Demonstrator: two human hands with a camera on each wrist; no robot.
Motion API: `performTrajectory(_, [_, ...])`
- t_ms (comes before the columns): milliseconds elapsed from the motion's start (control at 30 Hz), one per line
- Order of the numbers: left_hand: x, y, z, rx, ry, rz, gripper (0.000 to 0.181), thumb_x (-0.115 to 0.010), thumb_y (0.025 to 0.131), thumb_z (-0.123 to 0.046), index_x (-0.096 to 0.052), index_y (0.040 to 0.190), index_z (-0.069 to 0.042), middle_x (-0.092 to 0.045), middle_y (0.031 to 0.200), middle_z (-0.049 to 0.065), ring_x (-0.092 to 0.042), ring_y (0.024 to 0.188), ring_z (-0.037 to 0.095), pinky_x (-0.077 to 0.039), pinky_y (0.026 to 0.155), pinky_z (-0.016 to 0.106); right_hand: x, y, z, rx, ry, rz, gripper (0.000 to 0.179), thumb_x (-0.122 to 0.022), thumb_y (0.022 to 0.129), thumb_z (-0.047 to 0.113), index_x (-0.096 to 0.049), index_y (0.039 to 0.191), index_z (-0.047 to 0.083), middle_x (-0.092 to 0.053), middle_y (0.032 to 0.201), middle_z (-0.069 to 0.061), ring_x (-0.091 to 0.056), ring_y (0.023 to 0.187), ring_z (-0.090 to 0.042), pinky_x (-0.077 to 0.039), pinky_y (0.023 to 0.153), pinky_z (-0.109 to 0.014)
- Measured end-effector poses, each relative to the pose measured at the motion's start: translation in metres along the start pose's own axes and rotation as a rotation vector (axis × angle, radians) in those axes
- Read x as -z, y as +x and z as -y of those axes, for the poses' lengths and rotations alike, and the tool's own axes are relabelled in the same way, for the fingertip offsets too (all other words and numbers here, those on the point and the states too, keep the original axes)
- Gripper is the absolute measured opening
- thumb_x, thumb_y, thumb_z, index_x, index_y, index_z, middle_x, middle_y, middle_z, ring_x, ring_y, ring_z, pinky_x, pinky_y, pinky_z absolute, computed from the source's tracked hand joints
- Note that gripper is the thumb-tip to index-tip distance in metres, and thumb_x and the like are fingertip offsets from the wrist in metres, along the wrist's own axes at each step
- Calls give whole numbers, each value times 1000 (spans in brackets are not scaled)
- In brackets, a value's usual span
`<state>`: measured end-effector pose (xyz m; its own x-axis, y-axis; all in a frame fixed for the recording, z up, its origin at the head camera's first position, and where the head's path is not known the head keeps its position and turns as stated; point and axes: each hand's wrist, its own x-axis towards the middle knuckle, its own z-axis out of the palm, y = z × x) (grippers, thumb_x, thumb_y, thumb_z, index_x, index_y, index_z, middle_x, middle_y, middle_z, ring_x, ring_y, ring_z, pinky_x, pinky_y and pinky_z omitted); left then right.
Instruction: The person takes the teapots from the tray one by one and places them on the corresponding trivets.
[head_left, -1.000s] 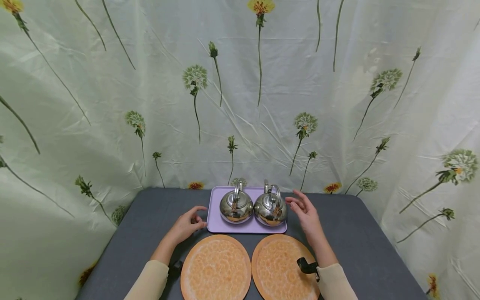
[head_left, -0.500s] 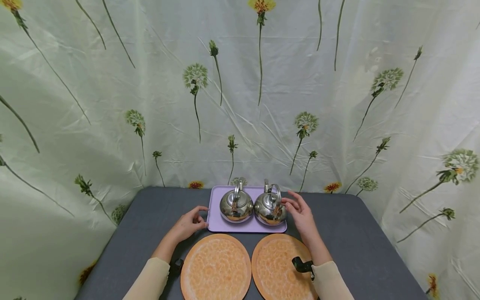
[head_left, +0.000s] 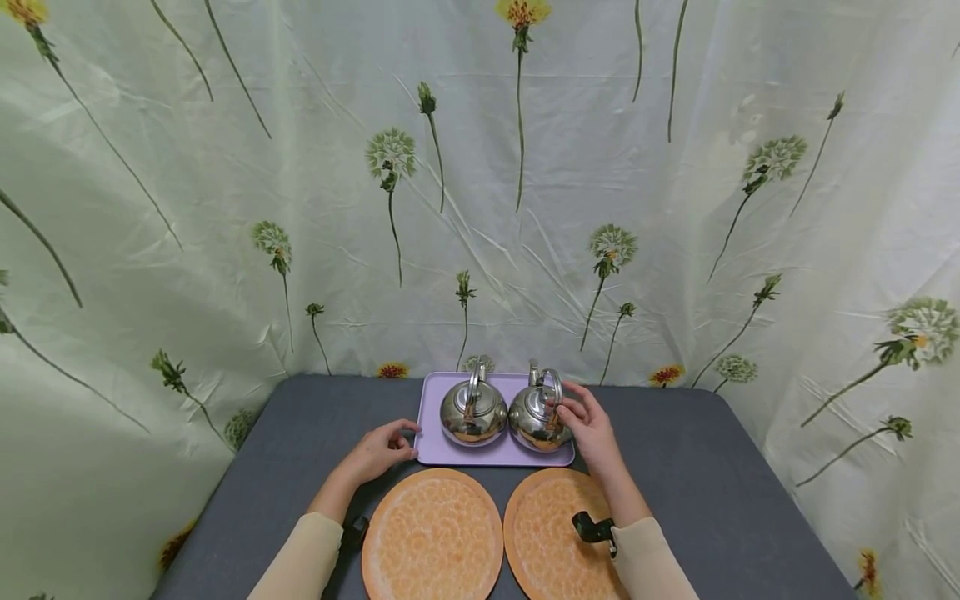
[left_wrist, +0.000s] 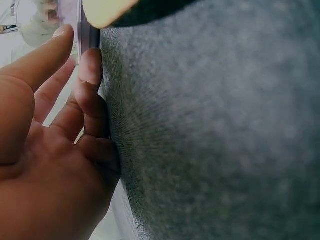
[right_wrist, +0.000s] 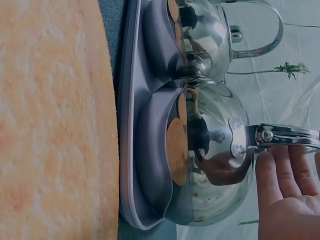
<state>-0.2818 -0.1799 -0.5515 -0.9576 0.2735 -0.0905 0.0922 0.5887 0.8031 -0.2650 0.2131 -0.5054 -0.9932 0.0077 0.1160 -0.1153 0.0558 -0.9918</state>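
Observation:
Two shiny steel kettles stand side by side on a lilac tray (head_left: pixel 431 437). The left kettle (head_left: pixel 472 417) and the right kettle (head_left: pixel 536 429) both have arched handles, with spouts facing the far side. My right hand (head_left: pixel 596 437) is at the right kettle's handle (right_wrist: pixel 287 135); in the right wrist view its fairly straight fingers lie against the handle, not wrapped round it. At the tray's left edge is my left hand (head_left: pixel 375 454), its thumb and forefinger spread along the rim, its other fingers loosely bent. The left wrist view shows those fingertips close against the tray's side.
Two round orange placemats lie in front of the tray, a left placemat (head_left: pixel 431 533) and a right placemat (head_left: pixel 551 533). All rests on a dark grey table (head_left: pixel 720 492). Behind hangs a pale curtain (head_left: pixel 330 208) printed with dandelions. Each wrist carries a black camera mount.
My right hand has moved left from beside the right kettle to its handle. My left hand has shifted very slightly toward the tray. Kettles and tray keep their places.

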Motion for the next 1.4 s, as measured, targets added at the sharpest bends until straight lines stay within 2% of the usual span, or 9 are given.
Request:
performTrajectory(133, [1,3,-1,-2,7,7,32,-77,95,-13,-71,126,-10,-65,81,1,-52,67,14,-41,64,27,-2,2,-2,14,38,7,50,-60,107,9,-47,156,9,-78,123,-6,-73,110,-6,-53,93,-21])
performTrajectory(233, [3,7,0,14,6,18,32,-79,93,-11,-72,124,-10,-65,79,1,-52,68,14,-41,64,28,-4,3,-2,15,55,16,50,-60,107,8,-47,156,11,-78,117,-1,-74,105,-8,-53,93,-21])
performTrajectory(467, [7,12,-1,48,-8,54,34,-82,90,-8,-71,122,-10,-64,77,0,-51,66,14,-41,64,29,-7,4,1,18,69,18,51,-56,107,-1,-47,156,9,-77,110,-6,-75,95,-11,-55,90,-23])
performTrajectory(600, [7,12,-2,55,-8,51,34,-83,89,-8,-71,121,-10,-64,77,0,-51,66,14,-41,64,29,-7,4,0,16,72,19,50,-54,107,-3,-48,155,9,-76,107,-6,-75,92,-10,-56,89,-24])
performTrajectory(800, [6,11,0,59,2,45,33,-82,90,-10,-72,121,-12,-65,77,-1,-52,66,14,-41,64,28,-7,3,-1,25,71,16,49,-55,106,-2,-50,154,9,-77,104,-2,-74,91,-9,-56,87,-23])
performTrajectory(1067, [5,11,-1,59,0,43,34,-83,90,-11,-71,122,-12,-64,77,0,-51,64,13,-40,62,27,-7,4,-5,82,96,16,48,-57,105,-3,-47,152,-2,-77,96,8,-74,86,-6,-57,84,-22])
performTrajectory(1400, [4,10,0,56,-12,34,34,-83,89,-10,-72,121,-12,-64,77,0,-51,65,14,-41,63,27,-7,4,-4,18,32,21,50,-57,106,-1,-51,154,11,-78,103,3,-74,87,-8,-56,85,-26])
